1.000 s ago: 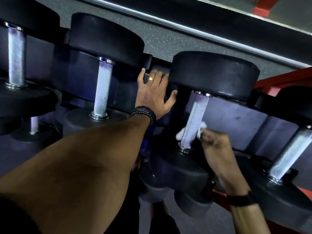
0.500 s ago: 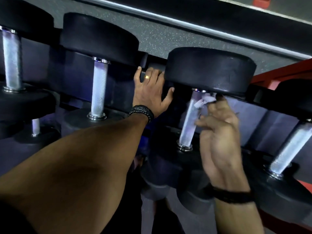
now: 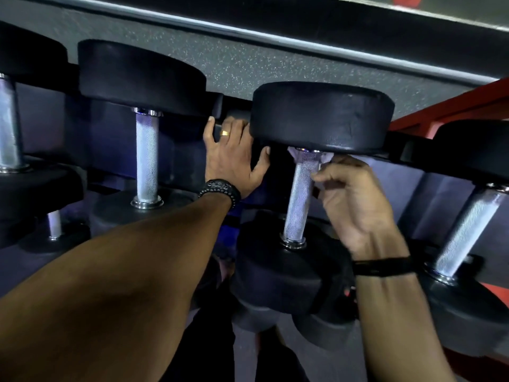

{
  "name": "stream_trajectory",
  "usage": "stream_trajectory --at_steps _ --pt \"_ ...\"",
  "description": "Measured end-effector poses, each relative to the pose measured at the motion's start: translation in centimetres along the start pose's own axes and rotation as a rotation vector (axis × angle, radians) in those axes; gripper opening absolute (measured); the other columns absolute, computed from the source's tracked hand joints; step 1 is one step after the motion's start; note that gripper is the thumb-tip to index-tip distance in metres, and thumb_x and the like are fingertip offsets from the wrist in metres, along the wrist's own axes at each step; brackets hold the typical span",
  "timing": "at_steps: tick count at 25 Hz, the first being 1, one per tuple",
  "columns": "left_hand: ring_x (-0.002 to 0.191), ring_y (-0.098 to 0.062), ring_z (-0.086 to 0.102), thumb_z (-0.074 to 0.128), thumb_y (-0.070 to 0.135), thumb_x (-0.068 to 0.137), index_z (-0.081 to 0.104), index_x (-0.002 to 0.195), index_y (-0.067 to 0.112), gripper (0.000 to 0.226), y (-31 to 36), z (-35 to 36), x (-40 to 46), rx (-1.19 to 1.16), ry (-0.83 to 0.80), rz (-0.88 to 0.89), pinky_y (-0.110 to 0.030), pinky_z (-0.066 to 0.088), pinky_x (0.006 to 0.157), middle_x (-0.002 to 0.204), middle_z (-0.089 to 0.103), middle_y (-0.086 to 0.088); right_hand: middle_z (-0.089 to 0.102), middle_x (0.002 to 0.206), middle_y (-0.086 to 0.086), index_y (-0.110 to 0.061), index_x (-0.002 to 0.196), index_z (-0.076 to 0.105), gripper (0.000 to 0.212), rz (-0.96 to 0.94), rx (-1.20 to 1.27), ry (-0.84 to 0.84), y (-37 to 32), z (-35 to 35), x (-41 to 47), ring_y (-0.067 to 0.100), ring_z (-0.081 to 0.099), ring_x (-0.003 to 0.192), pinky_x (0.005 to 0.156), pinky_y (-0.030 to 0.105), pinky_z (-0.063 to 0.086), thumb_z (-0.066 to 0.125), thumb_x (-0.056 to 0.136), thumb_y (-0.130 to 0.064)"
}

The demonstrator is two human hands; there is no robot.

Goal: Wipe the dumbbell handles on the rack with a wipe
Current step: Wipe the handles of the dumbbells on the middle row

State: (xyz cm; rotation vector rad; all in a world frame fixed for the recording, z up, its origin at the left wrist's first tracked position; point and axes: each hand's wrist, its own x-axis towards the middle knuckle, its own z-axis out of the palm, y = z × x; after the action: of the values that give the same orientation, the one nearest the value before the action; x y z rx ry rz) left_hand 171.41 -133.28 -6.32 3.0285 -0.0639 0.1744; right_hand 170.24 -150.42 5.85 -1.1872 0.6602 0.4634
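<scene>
The right hand [image 3: 355, 199] pinches the white wipe [image 3: 294, 155] round the top of the knurled handle [image 3: 300, 197]. From this grip the handle's long axis runs down and slightly left. The left hand [image 3: 234, 155], fingers flat, braces against the rack [image 3: 454, 106], farther off.

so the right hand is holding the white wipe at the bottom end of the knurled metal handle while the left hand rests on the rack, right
Not quite. The head view shows the right hand holding the white wipe at the top end of the knurled metal handle, just under the black upper weight. The left hand does rest on the rack.
</scene>
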Motion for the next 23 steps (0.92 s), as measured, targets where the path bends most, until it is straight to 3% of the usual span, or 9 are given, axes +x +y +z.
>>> stream_trajectory --at_steps 2,4,7,9,11,14,17,19,23 --pt "0.121 -0.030 0.045 0.039 0.043 0.091 0.058 0.120 0.007 0.050 0.0 0.0 0.2 0.014 0.005 -0.005 -0.055 0.017 0.113 0.119 0.057 -0.014 0.069 0.084 0.004 -0.001 0.095 0.058 0.032 -0.046 -0.099 -0.009 0.2 0.1 -0.5 0.004 0.064 0.075 0.066 0.013 0.046 0.070 0.066 0.004" --pt "0.120 -0.030 0.044 0.040 0.042 0.091 0.058 0.120 0.006 0.050 -0.2 0.1 0.2 -0.002 0.026 0.002 -0.055 0.017 0.112 0.118 0.058 -0.015 0.066 0.079 -0.005 -0.007 0.091 0.059 0.028 -0.139 -0.101 0.015 0.9 1.0 -1.3 -0.001 0.063 0.070 0.064 0.012 0.048 0.072 0.071 0.008" --pt "0.121 -0.031 0.044 0.039 0.042 0.091 0.059 0.120 0.006 0.050 0.0 0.3 0.1 0.000 0.018 0.010 -0.054 0.015 0.112 0.119 0.058 -0.015 0.072 0.099 0.012 0.005 0.102 0.067 0.040 -0.060 -0.045 -0.028 0.4 1.4 0.9 0.017 0.070 0.087 0.074 0.022 0.056 0.080 0.064 0.003" --pt "0.122 -0.030 0.042 0.036 0.044 0.091 0.059 0.121 0.006 0.053 0.0 0.4 0.0 -0.001 0.011 0.011 -0.053 0.013 0.113 0.121 0.058 -0.014 0.071 0.095 0.016 0.005 0.101 0.068 0.034 0.066 -0.079 -0.088 -0.1 1.4 2.4 0.016 0.070 0.074 0.062 0.019 0.055 0.079 0.070 0.001" --pt "0.122 -0.029 0.042 0.035 0.044 0.090 0.059 0.121 0.006 0.054 -0.3 0.3 0.1 0.011 0.015 0.006 -0.053 0.013 0.113 0.122 0.058 -0.013 0.068 0.076 0.007 -0.003 0.086 0.068 0.019 0.045 -0.154 -0.072 0.6 2.0 3.0 0.007 0.060 0.055 0.051 0.015 0.047 0.080 0.072 0.001" --pt "0.120 -0.028 0.040 0.036 0.043 0.092 0.061 0.120 0.006 0.052 -0.3 0.4 0.0 0.022 0.028 0.016 -0.054 0.015 0.113 0.121 0.059 -0.014 0.068 0.068 0.001 -0.011 0.069 0.064 0.022 -0.134 -0.226 0.132 2.3 2.5 3.6 0.014 0.064 0.063 0.061 0.023 0.054 0.083 0.061 -0.005" --pt "0.121 -0.027 0.038 0.038 0.043 0.093 0.061 0.120 0.007 0.050 -0.4 0.5 0.0 0.037 0.014 0.019 -0.053 0.014 0.113 0.121 0.059 -0.013 0.073 0.092 0.008 -0.014 0.090 0.070 0.050 -0.158 -0.798 0.450 2.7 2.1 2.6 0.032 0.067 0.093 0.079 0.041 0.056 0.080 0.059 -0.052" --pt "0.123 -0.026 0.037 0.036 0.044 0.094 0.060 0.123 0.008 0.052 -0.5 0.5 0.1 0.052 -0.004 0.013 -0.053 0.013 0.113 0.124 0.058 -0.012 0.073 0.087 0.014 -0.015 0.093 0.072 0.057 -0.285 -1.025 0.624 3.2 2.0 1.1 0.040 0.065 0.088 0.078 0.045 0.054 0.071 0.068 -0.066" --pt "0.123 -0.026 0.039 0.037 0.044 0.094 0.059 0.125 0.009 0.052 -0.3 0.6 0.2 0.040 0.000 0.011 -0.054 0.014 0.113 0.124 0.058 -0.012 0.069 0.064 0.010 -0.012 0.089 0.074 0.048 -0.567 -0.940 0.670 4.2 2.0 0.3 0.033 0.064 0.063 0.077 0.047 0.055 0.066 0.082 -0.058"
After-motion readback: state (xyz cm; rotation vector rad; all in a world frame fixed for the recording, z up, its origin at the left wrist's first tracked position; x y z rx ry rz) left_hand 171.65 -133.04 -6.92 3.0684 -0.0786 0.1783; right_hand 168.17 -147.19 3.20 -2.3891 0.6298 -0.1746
